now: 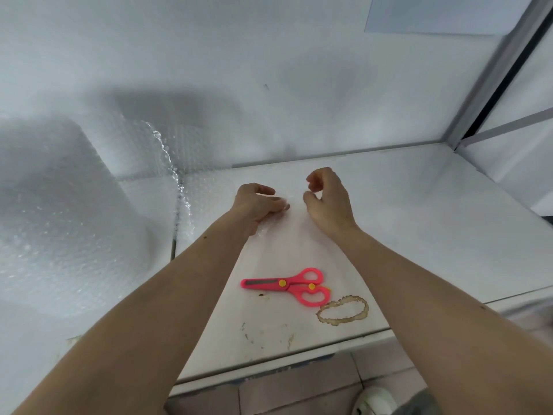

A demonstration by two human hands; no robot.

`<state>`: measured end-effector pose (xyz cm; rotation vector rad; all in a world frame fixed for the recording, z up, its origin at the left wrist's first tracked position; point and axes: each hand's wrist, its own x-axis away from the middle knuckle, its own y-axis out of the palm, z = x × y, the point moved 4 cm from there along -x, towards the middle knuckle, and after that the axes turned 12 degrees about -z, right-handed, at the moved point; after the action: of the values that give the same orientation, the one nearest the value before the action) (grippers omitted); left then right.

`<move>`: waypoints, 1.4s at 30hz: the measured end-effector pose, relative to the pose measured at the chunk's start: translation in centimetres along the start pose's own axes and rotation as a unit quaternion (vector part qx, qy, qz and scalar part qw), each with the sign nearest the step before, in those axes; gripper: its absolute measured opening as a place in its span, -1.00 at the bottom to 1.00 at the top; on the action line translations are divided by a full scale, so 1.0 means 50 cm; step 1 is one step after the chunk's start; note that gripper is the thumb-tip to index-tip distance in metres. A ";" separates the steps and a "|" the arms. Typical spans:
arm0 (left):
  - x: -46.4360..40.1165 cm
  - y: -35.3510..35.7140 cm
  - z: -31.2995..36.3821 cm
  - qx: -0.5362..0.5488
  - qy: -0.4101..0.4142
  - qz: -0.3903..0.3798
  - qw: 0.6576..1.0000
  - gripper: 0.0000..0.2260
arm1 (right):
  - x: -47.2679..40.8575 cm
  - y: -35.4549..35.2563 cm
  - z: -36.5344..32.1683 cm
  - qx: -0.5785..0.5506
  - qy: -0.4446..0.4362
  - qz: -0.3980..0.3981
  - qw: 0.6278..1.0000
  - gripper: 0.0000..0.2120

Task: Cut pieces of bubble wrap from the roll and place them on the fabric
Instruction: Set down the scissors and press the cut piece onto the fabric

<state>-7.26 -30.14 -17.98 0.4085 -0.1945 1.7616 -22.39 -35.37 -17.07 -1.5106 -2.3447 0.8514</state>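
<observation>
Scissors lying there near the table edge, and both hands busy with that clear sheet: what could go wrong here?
The pink scissors lie between the forearms; a drawn-back arm might knock them off the table. The bubble wrap piece is near-invisible on white, so the left hand may misplace it.

Both arms reach forward; left grip (259, 202) flat, right grip (326, 196) curled.

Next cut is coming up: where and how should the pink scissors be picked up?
Take the scissors by the two handle loops at their right end, coming from above with the right hand. They lie flat and closed, blades pointing left, loops nearest that hand.
</observation>
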 end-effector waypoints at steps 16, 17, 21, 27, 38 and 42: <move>0.000 0.030 0.003 -0.127 0.034 -0.062 0.989 -0.73 | -0.035 -0.034 0.048 -0.250 0.160 0.011 0.955 -0.79; -0.003 0.033 0.003 -0.125 0.037 -0.060 0.990 -0.74 | -0.035 -0.039 0.051 -0.258 0.159 0.002 0.953 -0.79; -0.028 0.060 0.019 -0.129 0.053 -0.074 0.988 -0.78 | -0.037 -0.076 0.067 -0.273 0.139 -0.021 0.952 -0.79; -0.108 0.172 0.062 -0.177 0.058 -0.076 0.980 -0.88 | -0.055 -0.199 0.137 -0.240 0.152 0.021 0.959 -0.72; -0.310 0.452 0.109 -0.283 0.075 -0.033 0.956 -0.86 | -0.153 -0.426 0.334 -0.195 0.190 0.082 0.959 -0.76; -0.380 0.524 0.125 -0.344 0.092 -0.021 0.934 -0.95 | -0.202 -0.479 0.381 -0.105 0.185 0.124 0.969 -0.80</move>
<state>-28.10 -55.63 -17.01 -0.2599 -0.6372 1.5575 -45.12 -58.19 -17.36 -1.8876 -2.0504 0.3298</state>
